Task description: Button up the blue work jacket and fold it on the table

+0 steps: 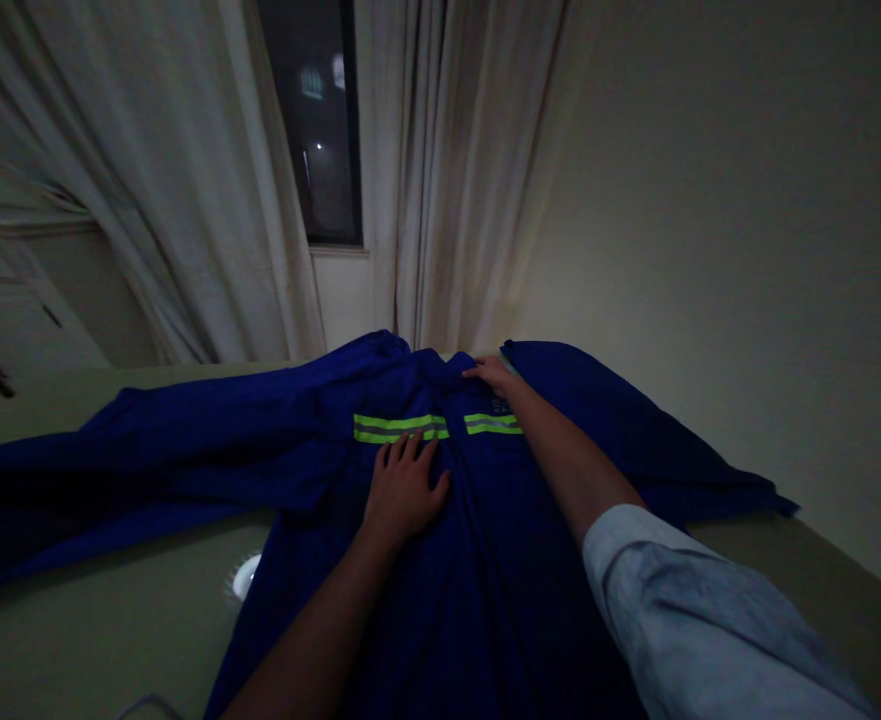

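1. The blue work jacket (447,600) looks like soft woven cloth of middling weight, likely to fold and crease readily and to drag a little rather than slip; nothing about it seems fragile, though the long sleeves would probably trail if it were lifted by one spot
2. Good places to take hold would be the doubled cloth of the collar (434,370) and the shoulder seams, which should be firmer than the loose body; flat fingers would suit smoothing the chest
3. It is deep blue, with a bright yellow-green reflective strip (387,428) across one side of the chest and a matching strip (489,424) on the other, each with a grey band along its middle; small markings sit above the second, too dim to read
4. It lies spread on the greenish tabletop (147,620), collar towards the curtains (470,200), one sleeve (207,425) stretched out to the left and the other sleeve (635,430) slanting down to the right
5. The left hand (405,493) rests palm down on the chest, fingers spread, their tips over the first strip
6. The right hand (494,373) reaches to the cloth beside the collar, one finger extended; whether it pinches the fabric I cannot tell
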Motion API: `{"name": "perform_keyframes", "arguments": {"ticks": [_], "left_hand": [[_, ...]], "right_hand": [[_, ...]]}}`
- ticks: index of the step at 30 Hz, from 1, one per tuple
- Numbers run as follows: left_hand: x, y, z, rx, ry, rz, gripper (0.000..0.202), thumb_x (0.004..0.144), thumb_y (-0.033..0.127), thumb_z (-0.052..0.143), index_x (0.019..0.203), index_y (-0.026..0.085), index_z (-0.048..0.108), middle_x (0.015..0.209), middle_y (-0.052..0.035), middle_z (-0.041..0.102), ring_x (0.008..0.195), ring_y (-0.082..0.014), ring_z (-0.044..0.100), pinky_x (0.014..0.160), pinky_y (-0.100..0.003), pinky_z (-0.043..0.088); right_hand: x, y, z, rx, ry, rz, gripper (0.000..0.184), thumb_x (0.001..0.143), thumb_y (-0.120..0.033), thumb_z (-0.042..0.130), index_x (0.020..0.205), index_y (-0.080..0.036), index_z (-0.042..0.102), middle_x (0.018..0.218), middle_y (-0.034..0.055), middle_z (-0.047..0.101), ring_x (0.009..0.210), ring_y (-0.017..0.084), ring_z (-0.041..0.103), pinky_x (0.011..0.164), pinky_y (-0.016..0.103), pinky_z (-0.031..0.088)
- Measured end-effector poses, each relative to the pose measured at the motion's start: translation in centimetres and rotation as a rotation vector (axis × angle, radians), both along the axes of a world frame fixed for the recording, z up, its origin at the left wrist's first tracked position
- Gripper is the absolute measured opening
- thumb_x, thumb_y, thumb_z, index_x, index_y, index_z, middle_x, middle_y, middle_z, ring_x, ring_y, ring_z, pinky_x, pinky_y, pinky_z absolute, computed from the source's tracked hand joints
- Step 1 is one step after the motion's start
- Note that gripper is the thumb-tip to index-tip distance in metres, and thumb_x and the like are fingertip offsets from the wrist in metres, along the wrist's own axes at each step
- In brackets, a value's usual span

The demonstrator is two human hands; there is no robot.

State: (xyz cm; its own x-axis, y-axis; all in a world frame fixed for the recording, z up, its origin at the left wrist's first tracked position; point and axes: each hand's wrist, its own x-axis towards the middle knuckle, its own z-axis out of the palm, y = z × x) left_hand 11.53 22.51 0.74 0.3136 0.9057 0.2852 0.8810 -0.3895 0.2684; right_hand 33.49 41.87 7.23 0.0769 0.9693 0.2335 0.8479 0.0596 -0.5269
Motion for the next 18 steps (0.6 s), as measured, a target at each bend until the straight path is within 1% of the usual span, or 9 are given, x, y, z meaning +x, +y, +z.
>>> {"name": "perform_keyframes", "arguments": {"ticks": [2,4,6,8,10,11,13,16,18], "left_hand": [[0.0,0.0,0.1,0.000,-0.001,0.001,0.055,0.101,0.051,0.049,0.150,0.025,0.056,0.163,-0.0115,0.048,0.149,-0.0377,0.042,0.122,-0.061,0.030],[-0.1,-0.1,0.2,0.008,-0.003,-0.001,0.055,0.102,0.051,0.049,0.150,0.025,0.055,0.162,-0.0121,0.048,0.148,-0.0368,0.042,0.122,-0.059,0.030],[-0.1,-0.2,0.4,0.025,0.000,0.018,0.054,0.101,0.049,0.051,0.147,0.021,0.056,0.158,-0.0145,0.051,0.144,-0.0361,0.046,0.120,-0.056,0.033],[0.0,-0.4,0.6,0.041,0.016,0.067,0.050,0.100,0.045,0.053,0.140,0.017,0.057,0.148,-0.0176,0.057,0.135,-0.0358,0.052,0.116,-0.052,0.038],[0.0,-0.6,0.8,0.051,0.042,0.112,0.042,0.099,0.041,0.053,0.132,0.016,0.060,0.135,-0.0175,0.062,0.126,-0.0346,0.056,0.112,-0.049,0.041],[0.1,-0.7,0.9,0.054,0.055,0.119,0.038,0.099,0.039,0.053,0.128,0.016,0.060,0.130,-0.0166,0.063,0.123,-0.0338,0.057,0.110,-0.048,0.041],[0.1,-0.8,1.0,0.061,0.077,0.113,0.033,0.099,0.037,0.051,0.124,0.017,0.061,0.125,-0.0151,0.063,0.120,-0.0324,0.058,0.109,-0.046,0.042],[0.1,-0.9,1.2,0.054,0.109,0.111,0.033,0.101,0.038,0.049,0.123,0.017,0.060,0.125,-0.0152,0.062,0.118,-0.0328,0.058,0.106,-0.046,0.043],[0.0,-1.1,1.6,0.015,0.118,0.105,0.035,0.101,0.039,0.048,0.125,0.016,0.060,0.125,-0.0161,0.061,0.120,-0.0342,0.058,0.106,-0.047,0.043]], "right_hand": [[0.9,-0.5,1.7,-0.102,-0.030,0.117,0.037,0.105,-0.038,0.064,0.135,-0.017,0.062,0.134,0.0113,0.064,0.114,0.025,0.068,0.095,0.047,0.060],[2.1,-2.2,3.3,-0.164,-0.075,0.219,0.034,0.106,-0.037,0.062,0.133,-0.016,0.063,0.133,0.0107,0.065,0.113,0.025,0.068,0.094,0.045,0.060],[3.4,-5.0,4.3,-0.184,-0.127,0.299,0.021,0.103,-0.026,0.064,0.119,-0.016,0.073,0.126,0.0096,0.070,0.112,0.023,0.069,0.095,0.043,0.059],[4.6,-8.4,4.9,-0.180,-0.181,0.349,0.016,0.090,-0.008,0.071,0.097,-0.018,0.081,0.120,0.0095,0.074,0.114,0.024,0.068,0.099,0.042,0.055],[5.1,-12.2,5.3,-0.158,-0.221,0.383,0.030,0.078,0.003,0.072,0.089,-0.022,0.084,0.124,0.0086,0.074,0.122,0.026,0.064,0.106,0.043,0.049],[5.1,-14.2,5.6,-0.127,-0.214,0.413,0.033,0.077,0.002,0.073,0.093,-0.024,0.084,0.128,0.0078,0.073,0.124,0.026,0.063,0.108,0.042,0.047],[4.5,-18.2,6.6,-0.023,-0.126,0.510,0.031,0.084,-0.008,0.074,0.107,-0.026,0.080,0.131,0.0065,0.070,0.122,0.023,0.064,0.107,0.039,0.049],[2.8,-24.9,9.2,0.200,0.157,0.700,0.019,0.099,-0.031,0.066,0.116,-0.025,0.070,0.116,0.0065,0.071,0.103,0.019,0.069,0.093,0.033,0.056],[1.7,-29.5,10.9,0.397,0.394,0.873,0.024,0.098,-0.036,0.069,0.118,-0.025,0.065,0.106,0.0052,0.071,0.090,0.017,0.069,0.083,0.031,0.059]]}}
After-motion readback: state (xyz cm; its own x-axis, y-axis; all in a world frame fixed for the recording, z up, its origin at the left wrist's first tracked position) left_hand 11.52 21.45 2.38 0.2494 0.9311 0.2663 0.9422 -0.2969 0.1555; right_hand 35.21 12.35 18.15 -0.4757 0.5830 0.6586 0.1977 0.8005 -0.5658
